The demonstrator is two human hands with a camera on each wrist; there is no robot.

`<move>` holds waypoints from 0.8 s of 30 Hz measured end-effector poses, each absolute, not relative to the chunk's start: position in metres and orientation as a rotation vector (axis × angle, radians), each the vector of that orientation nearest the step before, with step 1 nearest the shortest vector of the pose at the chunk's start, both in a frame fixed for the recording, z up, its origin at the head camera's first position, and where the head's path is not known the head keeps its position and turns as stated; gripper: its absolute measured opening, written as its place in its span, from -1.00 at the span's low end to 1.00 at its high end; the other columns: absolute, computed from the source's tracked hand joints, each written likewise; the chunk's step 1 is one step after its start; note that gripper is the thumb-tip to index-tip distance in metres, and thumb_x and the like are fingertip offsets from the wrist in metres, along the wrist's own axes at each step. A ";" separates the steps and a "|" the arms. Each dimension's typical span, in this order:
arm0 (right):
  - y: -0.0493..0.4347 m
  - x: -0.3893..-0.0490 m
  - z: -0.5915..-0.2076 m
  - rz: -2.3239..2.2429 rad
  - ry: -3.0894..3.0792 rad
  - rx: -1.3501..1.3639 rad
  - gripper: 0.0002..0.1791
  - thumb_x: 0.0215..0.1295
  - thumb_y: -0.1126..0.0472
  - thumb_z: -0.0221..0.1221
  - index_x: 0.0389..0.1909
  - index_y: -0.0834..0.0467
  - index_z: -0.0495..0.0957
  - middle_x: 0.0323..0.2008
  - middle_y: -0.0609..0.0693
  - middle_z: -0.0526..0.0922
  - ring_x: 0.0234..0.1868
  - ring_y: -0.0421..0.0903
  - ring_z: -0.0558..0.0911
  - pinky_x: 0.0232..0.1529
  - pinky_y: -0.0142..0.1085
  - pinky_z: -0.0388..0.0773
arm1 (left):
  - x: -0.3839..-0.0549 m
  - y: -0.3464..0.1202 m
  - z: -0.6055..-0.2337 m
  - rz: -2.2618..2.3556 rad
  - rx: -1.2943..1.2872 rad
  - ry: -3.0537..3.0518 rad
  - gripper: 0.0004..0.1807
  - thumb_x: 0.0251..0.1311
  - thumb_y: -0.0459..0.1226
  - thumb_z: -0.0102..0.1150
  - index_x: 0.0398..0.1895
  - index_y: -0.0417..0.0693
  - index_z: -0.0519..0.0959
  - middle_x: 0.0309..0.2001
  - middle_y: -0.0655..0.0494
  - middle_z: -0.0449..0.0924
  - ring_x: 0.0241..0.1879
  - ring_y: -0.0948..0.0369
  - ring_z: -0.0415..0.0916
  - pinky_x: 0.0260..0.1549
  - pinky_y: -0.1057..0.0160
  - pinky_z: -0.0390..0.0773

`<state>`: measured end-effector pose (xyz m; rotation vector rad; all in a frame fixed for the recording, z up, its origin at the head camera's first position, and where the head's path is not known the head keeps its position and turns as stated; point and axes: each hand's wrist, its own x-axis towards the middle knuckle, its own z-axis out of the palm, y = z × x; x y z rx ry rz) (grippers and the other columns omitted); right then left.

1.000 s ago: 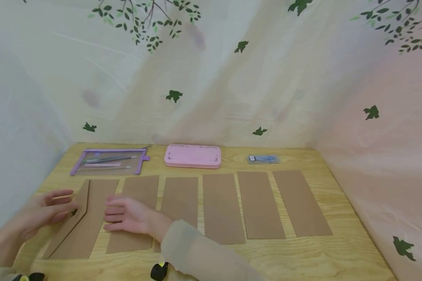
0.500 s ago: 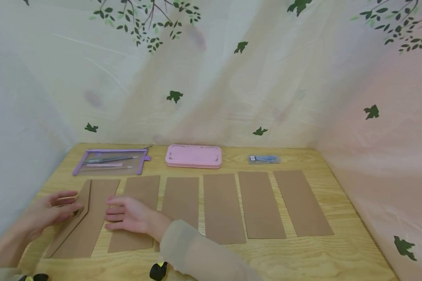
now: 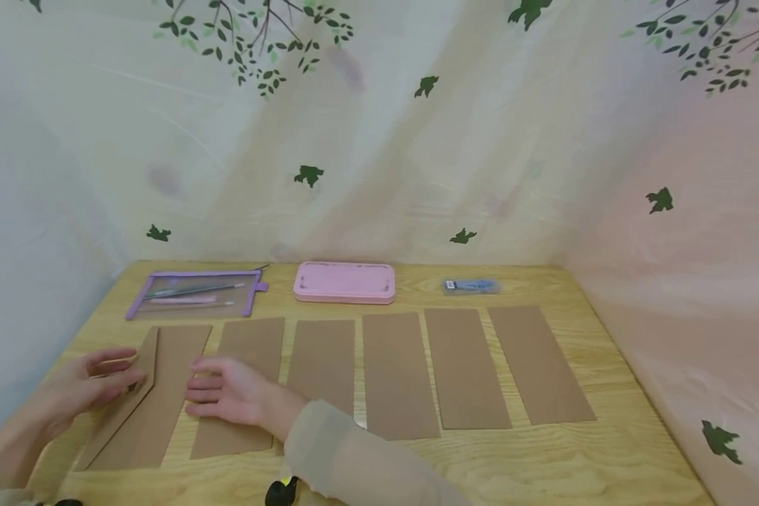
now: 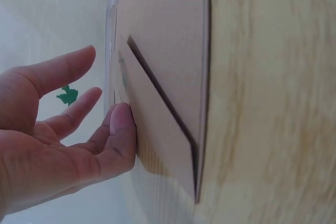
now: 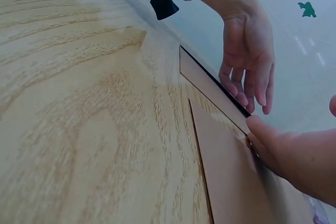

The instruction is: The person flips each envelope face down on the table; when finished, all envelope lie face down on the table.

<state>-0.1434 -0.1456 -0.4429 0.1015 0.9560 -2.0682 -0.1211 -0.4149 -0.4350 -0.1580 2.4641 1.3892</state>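
A brown paper envelope (image 3: 177,393) lies at the left end of a row, its pointed flap (image 3: 129,404) towards the left; in the left wrist view the flap stands a little off the body. My left hand (image 3: 91,383) is at the flap's left side, one fingertip touching or almost touching it, the other fingers apart. A dark green print on the flap (image 4: 122,72) is partly hidden in the head view. My right hand (image 3: 234,390) is over the second envelope (image 3: 256,337), fingers extended, fingertips near the first envelope's right edge. Neither hand visibly grips anything.
More brown envelopes lie in the row: a third (image 3: 325,351), then several to the right, such as the far right one (image 3: 544,365). Behind are a clear purple-edged pouch with pens (image 3: 192,295), a pink case (image 3: 344,282) and a small clear packet (image 3: 471,286).
The view has shifted slightly. Both hands keep almost the same places beside the first envelope; the envelopes have not visibly moved on the table.
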 end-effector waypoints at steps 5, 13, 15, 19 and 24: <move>-0.148 -0.140 -0.444 -2.059 0.979 0.097 -0.44 0.32 0.32 0.12 0.34 0.28 0.34 0.30 0.51 0.32 0.40 0.44 0.25 0.41 0.26 0.20 | -0.116 -0.416 -0.435 1.383 -0.174 2.459 -0.18 0.50 -0.13 0.12 0.46 -0.57 0.00 0.36 -0.64 0.10 -0.16 0.49 0.56 -0.21 0.31 0.69; -0.145 -0.140 -0.440 -2.054 1.063 0.043 -0.46 0.33 0.30 0.11 0.35 0.22 0.38 0.34 0.41 0.33 0.40 0.38 0.27 0.39 0.26 0.25 | -0.119 -0.410 -0.433 1.388 -0.135 2.464 -0.19 0.50 -0.12 0.11 0.47 -0.55 0.01 0.37 -0.61 0.13 -0.13 0.52 0.54 -0.20 0.32 0.67; -0.144 -0.139 -0.440 -2.055 1.068 0.045 -0.45 0.33 0.31 0.11 0.36 0.23 0.38 0.33 0.41 0.34 0.40 0.38 0.28 0.39 0.28 0.24 | -0.118 -0.408 -0.434 1.392 -0.141 2.456 -0.19 0.50 -0.12 0.11 0.47 -0.56 0.02 0.36 -0.61 0.14 -0.13 0.51 0.54 -0.19 0.32 0.67; -0.144 -0.138 -0.439 -2.052 1.066 0.016 -0.40 0.32 0.31 0.10 0.40 0.24 0.35 0.31 0.39 0.36 0.39 0.38 0.30 0.38 0.29 0.23 | -0.114 -0.408 -0.434 1.378 -0.158 2.450 -0.18 0.51 -0.10 0.09 0.47 -0.56 0.00 0.37 -0.64 0.08 -0.14 0.53 0.52 -0.19 0.31 0.67; -0.144 -0.138 -0.434 -2.068 1.017 -0.036 -0.39 0.32 0.36 0.08 0.42 0.25 0.33 0.28 0.33 0.40 0.38 0.34 0.31 0.40 0.24 0.25 | -0.113 -0.412 -0.430 1.361 -0.164 2.441 -0.15 0.52 -0.06 0.07 0.49 -0.54 -0.05 0.40 -0.65 0.01 -0.14 0.59 0.46 -0.18 0.31 0.66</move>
